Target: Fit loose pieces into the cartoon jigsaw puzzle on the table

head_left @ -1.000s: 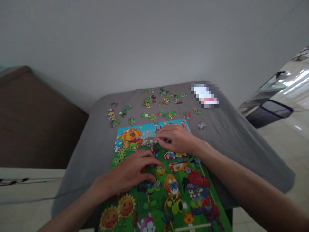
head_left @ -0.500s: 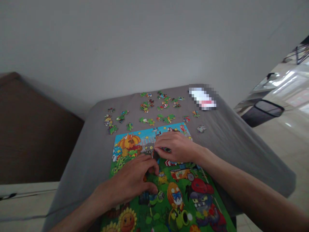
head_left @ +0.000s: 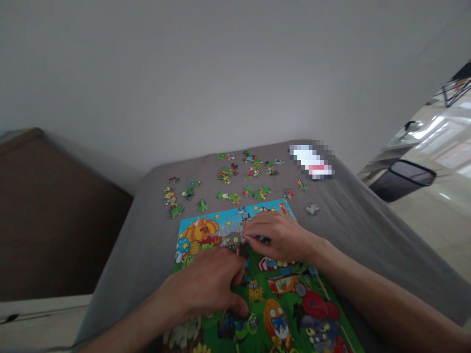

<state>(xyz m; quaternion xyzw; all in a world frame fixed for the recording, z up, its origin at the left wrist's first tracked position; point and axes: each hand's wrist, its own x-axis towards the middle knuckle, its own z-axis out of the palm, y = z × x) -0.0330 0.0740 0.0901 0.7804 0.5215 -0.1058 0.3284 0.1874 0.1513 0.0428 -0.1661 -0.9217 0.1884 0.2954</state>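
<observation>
A colourful cartoon jigsaw puzzle [head_left: 283,285] lies on the grey cloth-covered table in front of me. My left hand [head_left: 211,279] rests over its left middle part, thumb apart from the curled index finger, with nothing visible between them. Toward the puzzle's upper right, my right hand [head_left: 277,236] presses low over the picture. Its thumb and fingers are pinched together near a grey character, and whatever they hold is hidden. Beyond the top edge lie loose puzzle pieces, including a green one [head_left: 202,205] and a pale grey one [head_left: 312,209].
A phone [head_left: 312,162] with a lit, blurred-out screen lies at the table's back right. Behind the grey tablecloth [head_left: 140,235] rises a plain wall [head_left: 206,73]. A brown panel [head_left: 62,215] stands at the left, and a dark bin [head_left: 401,181] is on the floor at right.
The view has tilted up slightly, so everything sits lower in the picture. My left hand has shifted slightly toward me, its fingers more curled. My right hand stays at the same spot on the puzzle.
</observation>
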